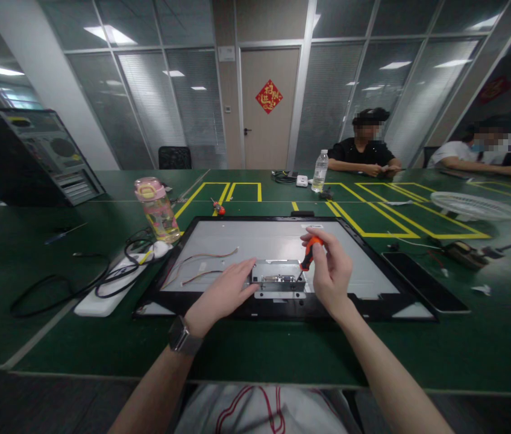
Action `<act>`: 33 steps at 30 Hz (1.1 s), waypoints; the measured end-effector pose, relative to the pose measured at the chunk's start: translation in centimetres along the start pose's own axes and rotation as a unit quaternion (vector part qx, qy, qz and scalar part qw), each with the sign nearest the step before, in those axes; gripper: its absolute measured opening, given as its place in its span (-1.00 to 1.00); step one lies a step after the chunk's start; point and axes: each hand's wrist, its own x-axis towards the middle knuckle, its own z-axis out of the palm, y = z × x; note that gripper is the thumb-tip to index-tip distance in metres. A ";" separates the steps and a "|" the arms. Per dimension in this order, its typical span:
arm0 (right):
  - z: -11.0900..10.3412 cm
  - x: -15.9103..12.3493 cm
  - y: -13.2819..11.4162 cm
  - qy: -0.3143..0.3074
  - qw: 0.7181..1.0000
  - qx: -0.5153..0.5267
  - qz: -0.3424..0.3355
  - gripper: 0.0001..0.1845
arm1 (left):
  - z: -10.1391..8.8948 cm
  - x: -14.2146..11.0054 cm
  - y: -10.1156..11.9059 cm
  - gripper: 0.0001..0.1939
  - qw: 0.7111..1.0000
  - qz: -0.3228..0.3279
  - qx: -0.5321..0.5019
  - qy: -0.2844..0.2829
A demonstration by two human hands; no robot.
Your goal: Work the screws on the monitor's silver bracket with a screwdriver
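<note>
A monitor panel [355, 241] lies face down on the green table in front of me, with a grey metal cover plate [278, 277] near its front edge and thin coloured wires [201, 259] running across its back. My left hand [226, 295] rests flat beside the plate's left edge, fingers stretched out against it. My right hand [330, 271] is closed on an orange-and-black screwdriver [308, 253], whose tip points down at the plate's right side.
A pink-capped bottle [158, 211], black cables [79, 280] and a white keyboard [106, 289] lie left. A computer case [34, 154] stands far left. A black panel [422, 280], a fan grille [472, 205], a water bottle [320, 170] and two seated people are beyond.
</note>
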 end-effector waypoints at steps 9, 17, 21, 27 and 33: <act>0.2 0.5 -0.1 -0.019 0.998 -0.055 -0.040 -0.76 | -0.3 -0.1 0.3 -0.43 1.000 -0.005 0.005 0.000; 0.5 -0.1 0.3 0.070 0.997 -0.031 0.002 -0.75 | 0.0 -0.1 0.0 -0.41 1.000 0.002 0.006 0.000; 1.0 -0.1 0.2 0.088 0.986 0.099 0.101 -0.76 | 0.1 -0.1 -0.2 -0.40 1.000 0.004 0.005 0.002; 1.8 -0.1 -0.3 0.085 0.961 0.198 0.174 -0.77 | 0.3 0.0 -0.3 -0.42 1.000 0.004 0.001 0.009; 2.4 -0.4 -0.5 0.051 0.950 0.225 0.209 -0.78 | 0.1 0.0 0.1 -0.42 1.000 -0.007 -0.006 0.005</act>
